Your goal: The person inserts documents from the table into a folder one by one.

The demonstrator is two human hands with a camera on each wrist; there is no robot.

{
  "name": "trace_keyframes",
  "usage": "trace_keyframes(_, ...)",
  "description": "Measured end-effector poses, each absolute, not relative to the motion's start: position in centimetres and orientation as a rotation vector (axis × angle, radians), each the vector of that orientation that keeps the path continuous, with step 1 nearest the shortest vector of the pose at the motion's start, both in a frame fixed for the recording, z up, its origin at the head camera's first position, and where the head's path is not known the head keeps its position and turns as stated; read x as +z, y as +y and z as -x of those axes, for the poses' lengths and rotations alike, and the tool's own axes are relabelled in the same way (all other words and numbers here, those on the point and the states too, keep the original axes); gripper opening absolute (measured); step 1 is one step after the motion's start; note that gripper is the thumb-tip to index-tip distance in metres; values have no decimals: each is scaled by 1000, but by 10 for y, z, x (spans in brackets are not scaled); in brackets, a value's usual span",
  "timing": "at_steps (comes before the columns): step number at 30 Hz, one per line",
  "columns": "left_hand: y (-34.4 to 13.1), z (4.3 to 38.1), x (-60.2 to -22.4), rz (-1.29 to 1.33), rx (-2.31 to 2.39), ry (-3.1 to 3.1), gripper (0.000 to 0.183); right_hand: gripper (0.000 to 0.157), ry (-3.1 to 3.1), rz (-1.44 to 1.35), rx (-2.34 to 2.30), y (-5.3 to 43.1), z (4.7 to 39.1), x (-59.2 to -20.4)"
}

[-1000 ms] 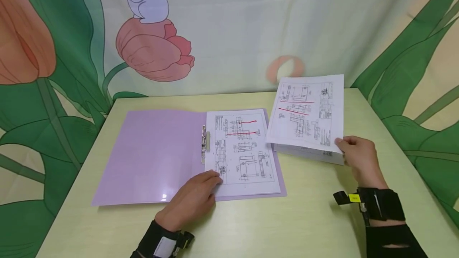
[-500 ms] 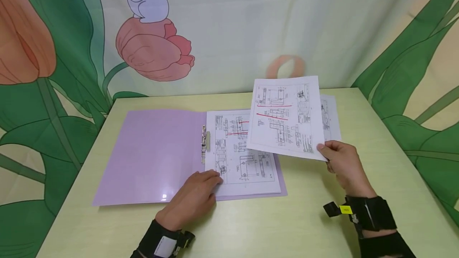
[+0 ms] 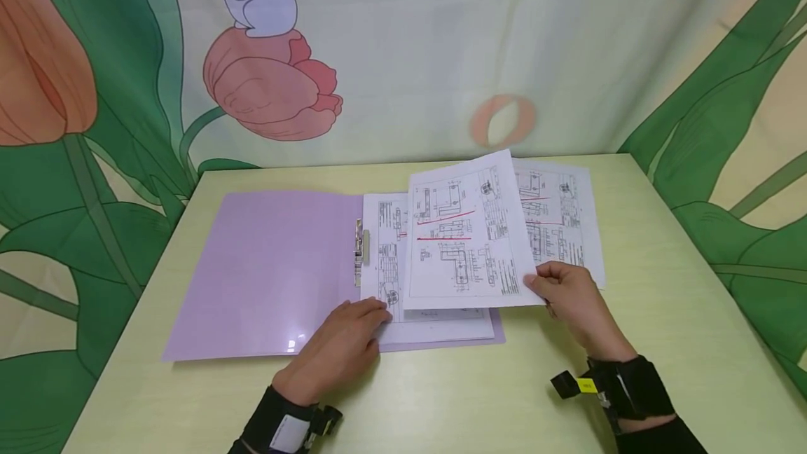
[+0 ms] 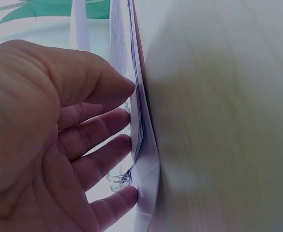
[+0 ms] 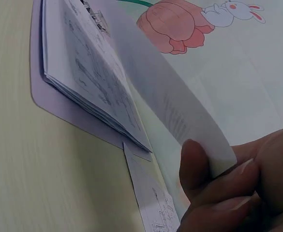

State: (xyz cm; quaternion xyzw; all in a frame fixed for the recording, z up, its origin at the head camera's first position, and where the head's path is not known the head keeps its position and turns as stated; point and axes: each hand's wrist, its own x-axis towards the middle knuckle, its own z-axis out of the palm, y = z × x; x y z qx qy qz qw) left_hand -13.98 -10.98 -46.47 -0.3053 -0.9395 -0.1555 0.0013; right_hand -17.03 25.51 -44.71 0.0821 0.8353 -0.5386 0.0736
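Observation:
A lilac folder (image 3: 271, 279) lies open with a metal clip (image 3: 362, 252) at its spine. On its right side sits a stack of printed drawings (image 3: 435, 331). My left hand (image 3: 337, 342) rests at the stack's lower left corner; in the left wrist view its extended fingers (image 4: 102, 159) touch the papers. My right hand (image 3: 570, 303) pinches the lower right corner of a drawing sheet (image 3: 466, 258) with two red lines. That sheet is raised over the stack and hides much of it; the right wrist view shows the sheet (image 5: 156, 87) apart from the stack below.
Another marked drawing (image 3: 570, 212) lies to the right of the folder, partly covered by the raised sheet. Everything lies on a pale wooden table (image 3: 454, 405). A printed curtain (image 3: 403, 54) with flowers and a rabbit hangs along the far edge.
My right hand has carried the pinched sheet leftward from the right side to over the stack, uncovering the drawing beneath it at right. My left hand has stayed put.

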Motion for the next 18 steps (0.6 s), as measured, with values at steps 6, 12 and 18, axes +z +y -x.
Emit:
trace_keyframes(6, -111, 140, -465, 962, -488, -2957, 35, 24, 2585, -192, -1471, 244, 168, -452)
trace_keyframes(12, -114, 140, -463, 965, -529, -2939, 34, 19, 2645, -166, -1380, 233, 166, -455)
trace_keyframes(18, -120, 138, -456, 832, -571, -2966, 35, 18, 2666, -157, -1317, 222, 165, -456)
